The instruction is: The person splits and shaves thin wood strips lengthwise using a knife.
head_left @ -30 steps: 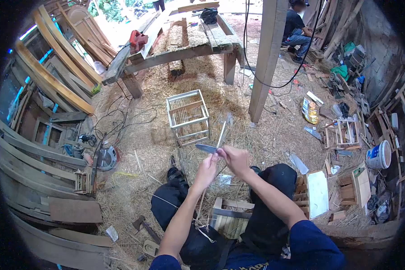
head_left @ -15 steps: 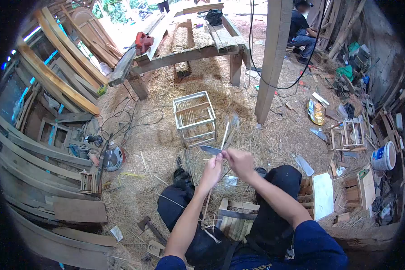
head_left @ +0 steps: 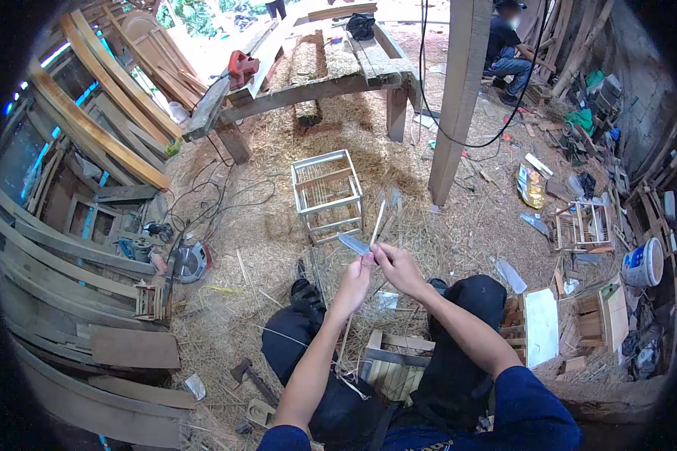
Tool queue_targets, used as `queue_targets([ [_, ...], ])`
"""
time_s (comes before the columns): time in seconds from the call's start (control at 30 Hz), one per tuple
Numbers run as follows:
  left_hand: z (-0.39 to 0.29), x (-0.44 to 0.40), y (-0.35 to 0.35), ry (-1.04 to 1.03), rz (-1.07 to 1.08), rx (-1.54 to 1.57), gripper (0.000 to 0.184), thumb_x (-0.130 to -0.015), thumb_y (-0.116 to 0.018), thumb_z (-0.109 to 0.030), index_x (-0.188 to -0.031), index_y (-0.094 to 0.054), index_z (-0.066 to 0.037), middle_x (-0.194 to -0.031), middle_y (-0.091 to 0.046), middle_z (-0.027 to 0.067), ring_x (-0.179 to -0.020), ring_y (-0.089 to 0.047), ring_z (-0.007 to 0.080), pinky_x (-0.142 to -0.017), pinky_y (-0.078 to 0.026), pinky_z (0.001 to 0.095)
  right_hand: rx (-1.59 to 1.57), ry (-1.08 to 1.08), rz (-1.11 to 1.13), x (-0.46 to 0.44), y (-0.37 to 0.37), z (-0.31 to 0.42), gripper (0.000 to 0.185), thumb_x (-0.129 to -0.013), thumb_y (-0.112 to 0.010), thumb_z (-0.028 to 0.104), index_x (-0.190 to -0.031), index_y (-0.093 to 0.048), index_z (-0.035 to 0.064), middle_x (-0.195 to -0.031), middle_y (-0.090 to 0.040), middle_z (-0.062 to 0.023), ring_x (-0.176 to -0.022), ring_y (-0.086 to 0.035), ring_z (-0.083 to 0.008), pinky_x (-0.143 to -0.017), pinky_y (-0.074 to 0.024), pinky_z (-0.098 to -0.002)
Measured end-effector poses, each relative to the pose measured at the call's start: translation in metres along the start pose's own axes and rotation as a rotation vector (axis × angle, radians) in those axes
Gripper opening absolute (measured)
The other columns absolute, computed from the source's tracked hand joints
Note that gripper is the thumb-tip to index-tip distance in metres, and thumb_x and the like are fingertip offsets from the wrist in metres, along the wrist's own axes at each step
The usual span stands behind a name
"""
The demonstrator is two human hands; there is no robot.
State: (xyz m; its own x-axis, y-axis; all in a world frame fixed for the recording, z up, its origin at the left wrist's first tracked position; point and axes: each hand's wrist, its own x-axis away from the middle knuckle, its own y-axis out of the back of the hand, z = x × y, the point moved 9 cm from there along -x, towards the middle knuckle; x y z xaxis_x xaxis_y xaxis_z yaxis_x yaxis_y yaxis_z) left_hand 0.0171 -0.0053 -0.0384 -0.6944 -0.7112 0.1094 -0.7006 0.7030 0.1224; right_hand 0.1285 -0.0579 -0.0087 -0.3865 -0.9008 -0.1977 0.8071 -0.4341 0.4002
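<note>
Both hands meet in front of my knees. My right hand point(head_left: 398, 267) is closed round the handle of a knife point(head_left: 353, 244), whose blade points left. A thin pale strip point(head_left: 377, 221) passes up beside the blade, and my left hand point(head_left: 353, 284) pinches it below the knife. The strip's lower part point(head_left: 344, 340) runs down toward my lap. Beyond the hands a small slatted wooden frame point(head_left: 326, 192) stands on the shavings. Between my legs is a wooden box-like piece point(head_left: 399, 361).
A workbench point(head_left: 316, 92) with a red tool point(head_left: 242, 68) stands ahead, and a post point(head_left: 459, 113) rises right of centre. A person point(head_left: 508, 49) sits at the back right. A circular saw point(head_left: 191, 261), a hatchet point(head_left: 254, 382) and a white bucket point(head_left: 642, 262) are on the floor.
The view has shifted slightly, moving the scene to the right. The knife blade has turned and now looks paler; both hands keep their hold close together.
</note>
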Motion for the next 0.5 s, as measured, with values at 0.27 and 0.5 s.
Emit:
queue_targets([
  [0.27, -0.008, -0.004, -0.008, 0.027, 0.010, -0.111, 0.062, -0.107, -0.035, -0.051, -0.127, -0.057, 0.004, -0.101, -0.068, 0.0191, -0.095, -0.062, 0.0241, -0.090, -0.047, 0.0383, -0.380, -0.114, 0.114, -0.003, -0.002, -0.008, 0.045, -0.105, -0.049, 0.043, -0.098, -0.066, 0.0010, -0.071, -0.054, 0.0036, -0.064, -0.050, -0.0082, -0.058, -0.0406, -0.0271],
  [0.5, 0.014, -0.012, -0.007, -0.013, 0.008, -0.126, 0.056, -0.107, -0.039, -0.048, -0.111, -0.058, 0.004, -0.087, -0.064, 0.0138, -0.084, -0.061, 0.0234, -0.080, -0.047, 0.0385, -0.527, -0.296, 0.148, -0.007, 0.000, -0.021, 0.036, -0.101, -0.059, 0.041, -0.087, -0.063, 0.0075, -0.067, -0.048, 0.0062, -0.060, -0.039, -0.0032, -0.052, -0.0323, -0.0237],
])
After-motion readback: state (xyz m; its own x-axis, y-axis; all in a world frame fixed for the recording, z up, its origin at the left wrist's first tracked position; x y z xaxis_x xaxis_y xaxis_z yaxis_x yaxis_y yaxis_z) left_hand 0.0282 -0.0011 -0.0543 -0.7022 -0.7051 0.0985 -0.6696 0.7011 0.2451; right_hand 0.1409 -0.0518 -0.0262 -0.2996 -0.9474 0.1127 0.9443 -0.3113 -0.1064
